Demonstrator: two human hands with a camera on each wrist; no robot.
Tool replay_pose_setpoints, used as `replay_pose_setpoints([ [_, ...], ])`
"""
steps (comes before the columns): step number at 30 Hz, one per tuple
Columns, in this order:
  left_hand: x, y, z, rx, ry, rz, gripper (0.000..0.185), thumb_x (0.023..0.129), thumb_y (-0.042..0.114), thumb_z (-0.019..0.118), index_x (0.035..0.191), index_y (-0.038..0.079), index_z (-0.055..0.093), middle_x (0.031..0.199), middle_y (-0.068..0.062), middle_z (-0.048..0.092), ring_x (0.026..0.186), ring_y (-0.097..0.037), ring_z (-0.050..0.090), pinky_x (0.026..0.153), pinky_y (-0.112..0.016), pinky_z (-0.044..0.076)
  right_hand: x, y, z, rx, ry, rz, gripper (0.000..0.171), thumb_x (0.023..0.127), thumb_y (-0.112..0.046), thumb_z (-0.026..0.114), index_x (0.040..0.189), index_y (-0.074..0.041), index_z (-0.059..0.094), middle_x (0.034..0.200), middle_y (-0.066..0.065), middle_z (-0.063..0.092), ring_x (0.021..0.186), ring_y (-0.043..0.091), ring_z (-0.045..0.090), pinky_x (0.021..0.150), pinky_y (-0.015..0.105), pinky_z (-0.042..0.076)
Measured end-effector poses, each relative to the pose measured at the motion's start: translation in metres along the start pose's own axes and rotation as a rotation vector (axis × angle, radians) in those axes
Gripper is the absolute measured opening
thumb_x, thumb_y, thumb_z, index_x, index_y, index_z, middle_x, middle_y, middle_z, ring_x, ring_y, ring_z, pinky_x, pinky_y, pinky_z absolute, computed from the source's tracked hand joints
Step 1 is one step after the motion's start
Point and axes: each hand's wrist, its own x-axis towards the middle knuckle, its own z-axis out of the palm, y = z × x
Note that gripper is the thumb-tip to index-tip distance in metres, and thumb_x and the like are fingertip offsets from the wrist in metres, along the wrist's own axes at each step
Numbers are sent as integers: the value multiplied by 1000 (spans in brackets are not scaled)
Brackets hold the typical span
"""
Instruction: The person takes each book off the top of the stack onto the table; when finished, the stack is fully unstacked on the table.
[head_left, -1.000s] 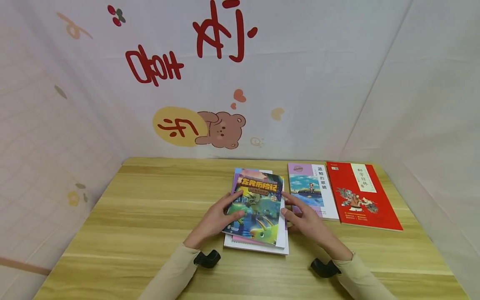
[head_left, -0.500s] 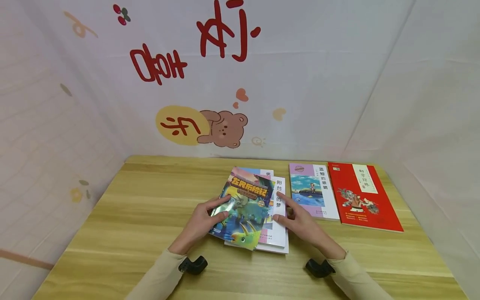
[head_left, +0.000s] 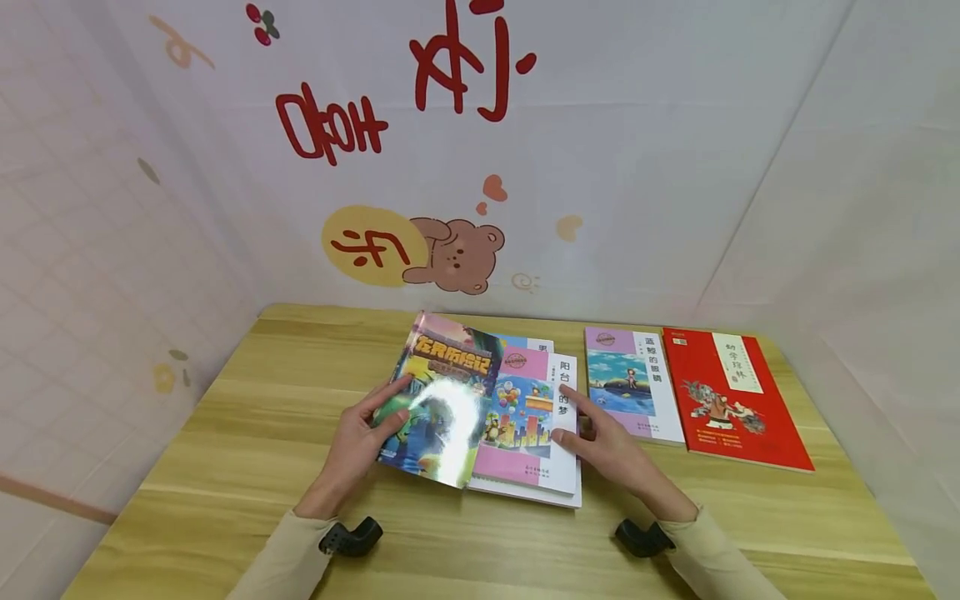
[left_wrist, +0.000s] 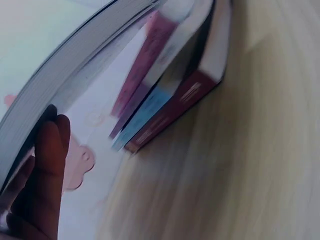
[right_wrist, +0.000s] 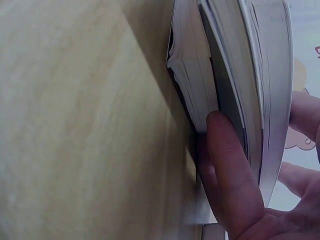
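Observation:
A glossy dinosaur book [head_left: 444, 392] is gripped at its left edge by my left hand [head_left: 352, 446], thumb on the cover. It tilts up and overlaps the left side of a stack. On top of the stack lies a white-and-pink book [head_left: 528, 417] with balloons on its cover. My right hand [head_left: 611, 446] holds the right edge of that book, thumb and a finger on the cover; in the right wrist view other fingers [right_wrist: 230, 165] curl under it beside the page edges. The left wrist view shows the stack's spines [left_wrist: 167, 117], below the raised dinosaur book's pages [left_wrist: 65, 70].
To the right of the stack lie a pink-and-white book [head_left: 622, 383] with a sea picture and a larger red book [head_left: 731, 400]. The wooden table [head_left: 232, 467] ends at a white printed curtain [head_left: 637, 183] behind and at both sides.
My left hand has slid the dinosaur book leftward off the stack's top and tilted it, uncovering the balloon book. My right hand stays at the stack's right edge.

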Motion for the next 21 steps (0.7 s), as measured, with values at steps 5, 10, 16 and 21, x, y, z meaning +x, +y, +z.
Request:
replay_pose_setpoints([
  [5,-4,1,-26,-68,38,-47,52,105,14,63,155,11,50,163,-8,40,157,-29,19,123,-53,22,0,1,2,1,6,-3,80,97,-39,73,164,-20,34,141,18,54,101,24,61,83,35,52],
  [10,-4,5,-47,-110,77,-109,56,105,18,63,158,12,46,166,-5,36,157,-23,18,109,-16,36,-2,2,2,0,2,-6,80,97,-40,74,163,-20,34,141,18,54,101,23,60,82,36,51],
  [16,-1,13,-70,-190,116,-118,58,105,19,64,159,13,44,170,-11,27,154,-26,23,99,-13,44,0,1,4,0,1,-11,80,97,-40,74,164,-20,34,142,17,54,100,23,61,83,36,51],
  [21,1,11,-90,-242,146,-108,58,105,16,64,159,12,43,171,-11,22,154,-24,22,97,-13,46,-1,1,4,14,6,1,80,97,-37,74,163,-19,34,139,18,56,98,23,62,81,34,53],
])
